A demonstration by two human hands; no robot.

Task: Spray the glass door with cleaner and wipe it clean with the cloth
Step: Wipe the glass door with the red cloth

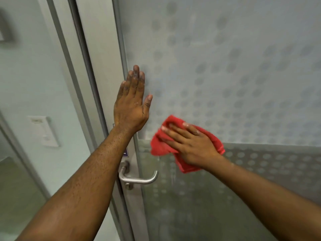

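The glass door fills the right side, frosted with a pattern of grey dots. My right hand lies flat with straight fingers on a red cloth, pressing it against the glass just right of the door's frame. My left hand is flat against the door at its left edge, fingers straight and pointing up, above the handle. No spray bottle is in view.
A metal lever handle sticks out from the door's frame below my left hand. The grey door frame runs up the left. A white wall switch sits on the wall at far left.
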